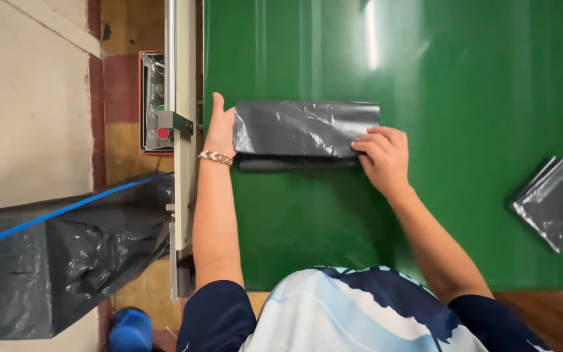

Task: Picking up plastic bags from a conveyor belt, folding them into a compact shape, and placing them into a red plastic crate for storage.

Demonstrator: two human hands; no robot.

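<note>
A folded dark grey plastic bag (pixel 304 128) lies on the green table (pixel 464 98) in front of me. My left hand (pixel 220 130) presses against its left end, thumb raised, with a chain bracelet on the wrist. My right hand (pixel 382 154) rests on the bag's lower right corner, fingers curled over the folded edge. Both hands hold the bag flat.
A stack of folded grey bags (pixel 556 203) sits at the table's right edge. Along the table's left side runs a metal rail (pixel 180 78) with a control box bearing a red button (pixel 163 133). A wide sheet of black plastic (pixel 60 254) with a blue stripe hangs at lower left.
</note>
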